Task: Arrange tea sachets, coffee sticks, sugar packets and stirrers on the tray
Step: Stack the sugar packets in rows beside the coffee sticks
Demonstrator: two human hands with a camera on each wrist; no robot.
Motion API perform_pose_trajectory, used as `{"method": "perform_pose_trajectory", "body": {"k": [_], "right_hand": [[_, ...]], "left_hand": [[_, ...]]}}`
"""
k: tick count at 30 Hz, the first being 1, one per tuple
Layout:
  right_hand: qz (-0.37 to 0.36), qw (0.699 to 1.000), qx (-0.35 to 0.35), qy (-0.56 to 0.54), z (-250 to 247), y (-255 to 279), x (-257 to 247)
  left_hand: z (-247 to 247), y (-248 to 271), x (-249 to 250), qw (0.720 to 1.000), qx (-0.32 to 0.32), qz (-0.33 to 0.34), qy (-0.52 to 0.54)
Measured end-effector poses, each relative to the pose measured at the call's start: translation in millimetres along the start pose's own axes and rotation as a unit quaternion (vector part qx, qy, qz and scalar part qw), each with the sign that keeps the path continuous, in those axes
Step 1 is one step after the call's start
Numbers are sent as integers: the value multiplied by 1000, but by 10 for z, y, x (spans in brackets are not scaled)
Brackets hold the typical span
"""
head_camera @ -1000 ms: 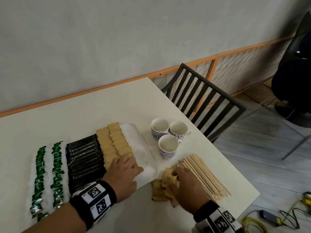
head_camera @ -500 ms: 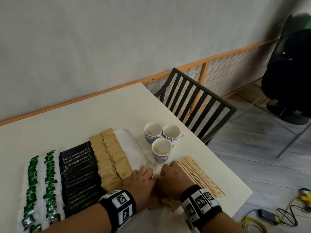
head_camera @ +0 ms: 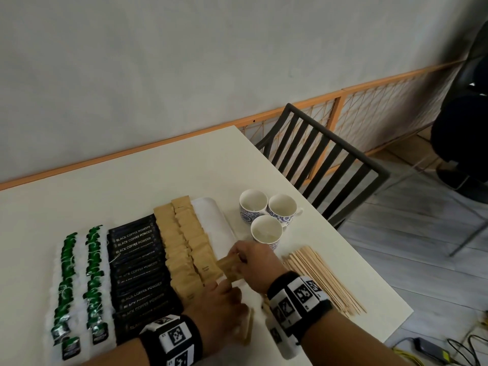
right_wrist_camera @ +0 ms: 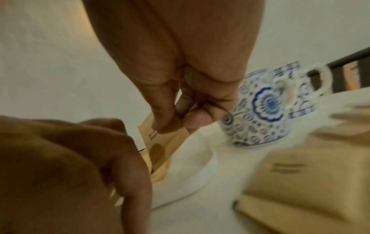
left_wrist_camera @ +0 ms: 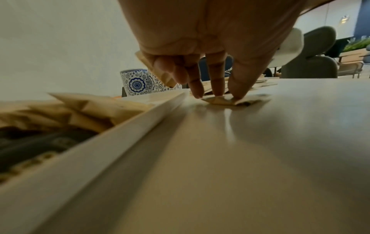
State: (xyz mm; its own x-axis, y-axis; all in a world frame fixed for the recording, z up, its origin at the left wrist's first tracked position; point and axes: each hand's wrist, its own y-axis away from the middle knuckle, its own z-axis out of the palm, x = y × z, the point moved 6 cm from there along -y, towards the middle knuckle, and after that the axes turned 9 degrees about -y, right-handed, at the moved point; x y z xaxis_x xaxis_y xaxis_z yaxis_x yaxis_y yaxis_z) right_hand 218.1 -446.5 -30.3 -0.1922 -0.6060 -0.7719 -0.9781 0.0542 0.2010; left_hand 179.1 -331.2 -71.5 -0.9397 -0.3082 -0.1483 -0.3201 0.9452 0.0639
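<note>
A white tray (head_camera: 214, 223) carries green tea sachets (head_camera: 79, 281), black coffee sticks (head_camera: 137, 262) and two columns of brown sugar packets (head_camera: 184, 244). My right hand (head_camera: 250, 262) pinches a brown sugar packet (head_camera: 229, 268) between thumb and fingers (right_wrist_camera: 160, 120), just above the tray's bare right strip. My left hand (head_camera: 219, 307) is at the tray's front right corner. Its thumb and fingertips (left_wrist_camera: 236, 93) pinch down on a loose sugar packet (left_wrist_camera: 240, 101) that lies on the table beside the tray rim (left_wrist_camera: 120, 137). Wooden stirrers (head_camera: 319, 276) lie to the right.
Three blue-patterned cups (head_camera: 265, 231) stand just right of the tray, close to my right hand. More loose brown packets (head_camera: 248, 328) lie under my left hand. A dark slatted chair (head_camera: 324, 159) stands past the table's right edge. The table's front edge is near the stirrers.
My left hand left the sugar rows and came to the loose packets. My right hand rose from that pile with a packet and moved left over the tray.
</note>
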Motion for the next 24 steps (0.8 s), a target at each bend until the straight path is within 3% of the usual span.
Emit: {"method": "perform_pose_trajectory", "body": {"k": [9,11,15,17,21,24], "right_hand": [[90,994,-55,20,383,-363,-51],[102,993,-50,23,398,-378,-56],[98,994,-34,41,402,-378,-56],[102,994,-22,42,407,-383,-35],[100,995,4,17,451,-376,24],[73,996,21,-39,428,-352,17]], "left_hand": [[25,147,-48,999,-42,7,23],[162,154,-65,996,-79,4,33],[163,196,-96,984,-122,-4,130],[128,235,-134,971,-112,-21,210],[-116,427,-352,919,-44,-134,368],[-204,586,-629,875,18,-249,414]]}}
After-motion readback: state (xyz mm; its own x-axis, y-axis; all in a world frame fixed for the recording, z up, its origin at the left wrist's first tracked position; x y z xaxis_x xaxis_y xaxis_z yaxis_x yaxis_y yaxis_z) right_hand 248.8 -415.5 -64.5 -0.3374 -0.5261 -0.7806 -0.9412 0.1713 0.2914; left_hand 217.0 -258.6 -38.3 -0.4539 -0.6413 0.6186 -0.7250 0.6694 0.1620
